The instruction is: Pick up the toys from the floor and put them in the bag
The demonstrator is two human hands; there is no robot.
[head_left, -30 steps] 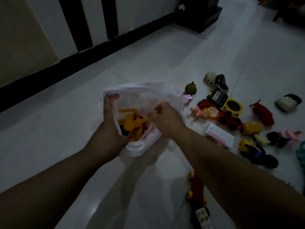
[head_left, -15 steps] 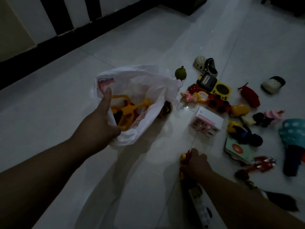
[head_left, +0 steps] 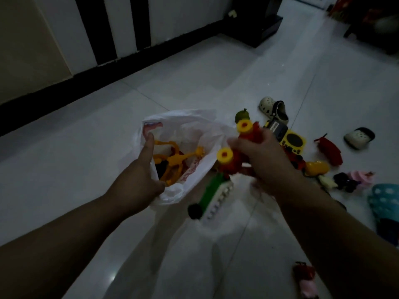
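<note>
Left hand pinching rim of one white bag, one orange toy inside, right hand fingers curled around one toy train, two yellow wheels showing

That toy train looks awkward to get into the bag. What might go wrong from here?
The green wagon hangs loose below the red train engine gripped by the right hand, outside the bag. It may catch on the rim or drop off. The bag looks like thin plastic, and only the left hand holds it open, on one side, so its mouth might sag shut.
</note>
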